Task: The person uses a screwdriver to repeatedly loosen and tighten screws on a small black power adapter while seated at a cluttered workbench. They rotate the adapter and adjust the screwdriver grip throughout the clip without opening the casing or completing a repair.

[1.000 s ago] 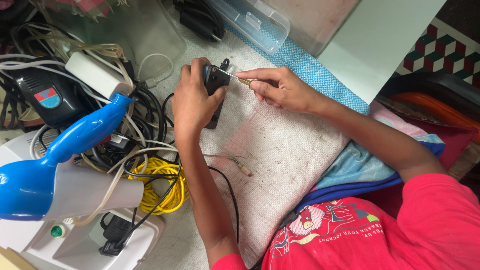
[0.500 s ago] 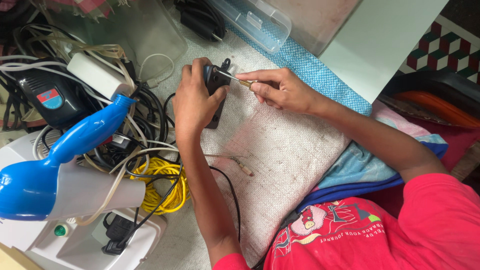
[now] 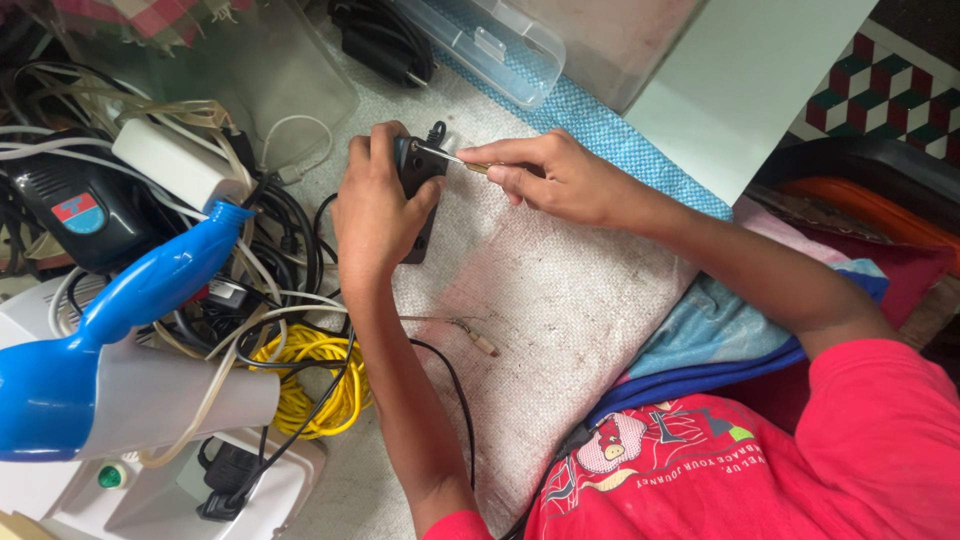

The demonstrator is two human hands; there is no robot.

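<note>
My left hand (image 3: 378,205) grips a small black device (image 3: 418,190) and holds it upright on a pale woven mat (image 3: 560,310). My right hand (image 3: 555,175) pinches a thin screwdriver (image 3: 452,159) whose metal tip touches the top of the black device. A black cord (image 3: 455,385) runs from under my left forearm across the mat. A second thin tool with a pale handle (image 3: 470,335) lies on the mat beside my left forearm.
A blue and white appliance (image 3: 110,340) sits at the left among tangled black and white cables (image 3: 270,260) and a yellow coil (image 3: 310,375). A clear plastic case (image 3: 490,45) lies at the top. Blue cloth (image 3: 720,330) and a white board (image 3: 740,80) border the mat.
</note>
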